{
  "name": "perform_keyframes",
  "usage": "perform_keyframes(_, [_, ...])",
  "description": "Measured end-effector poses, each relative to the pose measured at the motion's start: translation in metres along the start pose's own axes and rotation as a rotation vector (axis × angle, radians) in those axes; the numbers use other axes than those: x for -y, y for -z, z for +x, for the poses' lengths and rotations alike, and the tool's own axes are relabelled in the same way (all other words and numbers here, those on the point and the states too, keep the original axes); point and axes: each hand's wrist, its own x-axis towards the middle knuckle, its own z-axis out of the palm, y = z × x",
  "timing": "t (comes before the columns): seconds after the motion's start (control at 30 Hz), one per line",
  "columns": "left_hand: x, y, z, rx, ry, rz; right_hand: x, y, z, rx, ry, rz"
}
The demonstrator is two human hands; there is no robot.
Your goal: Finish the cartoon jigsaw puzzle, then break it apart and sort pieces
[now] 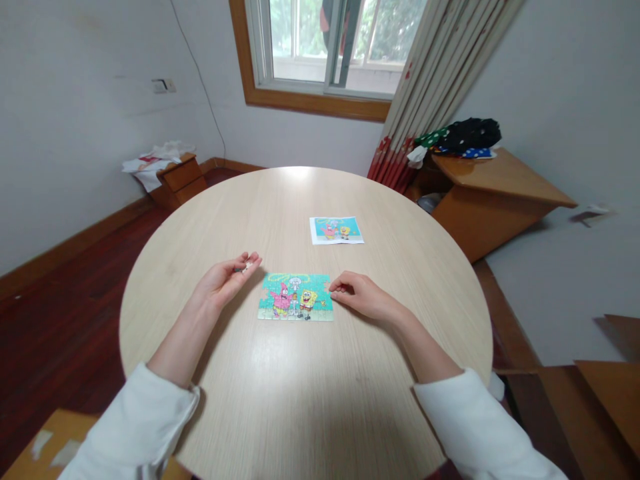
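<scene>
A jigsaw puzzle [295, 297] with cartoon figures on a turquoise ground lies flat on the table, largely assembled. Gaps show at its left side and at its upper right edge. My left hand [231, 276], palm up and cupped just left of the puzzle, holds a few small pale puzzle pieces [247, 266] by the fingers. At the puzzle's right edge, beside the gap, my right hand [361, 294] has its thumb and fingertips pinched together. Whatever may be between those fingertips is hidden. Behind the puzzle rests a printed reference picture [338, 231] with the same figures.
Both forearms rest over the round wooden table [300, 407]. A wooden cabinet [493, 200] with cloths [467, 137] on top stands at the right. At the back left is a small nightstand [183, 180]. A curtain [440, 73] hangs beside the window [345, 47].
</scene>
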Motion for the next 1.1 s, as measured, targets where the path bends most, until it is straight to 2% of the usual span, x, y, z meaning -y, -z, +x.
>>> perform_keyframes(0.3, [0.003,0.001,-0.003,0.090,0.038,0.090,-0.002,-0.001,0.001,-0.025,0.040,-0.006])
perform_keyframes(0.5, [0.002,0.001,-0.002,0.118,0.071,0.045,-0.015,-0.011,0.010,-0.222,0.057,-0.060])
perform_keyframes(0.57, [0.004,0.003,-0.001,0.125,0.081,0.060,-0.019,-0.013,0.013,-0.253,0.054,-0.102])
perform_keyframes(0.83, [0.018,0.005,0.001,0.215,0.156,0.218,-0.021,-0.014,0.013,-0.242,0.029,-0.172])
perform_keyframes(0.97, [0.022,0.003,0.000,0.208,0.172,0.330,-0.021,-0.014,0.013,-0.228,0.045,-0.161])
perform_keyframes(1.1, [0.025,0.003,0.001,0.213,0.168,0.339,-0.020,-0.014,0.013,-0.228,0.061,-0.137])
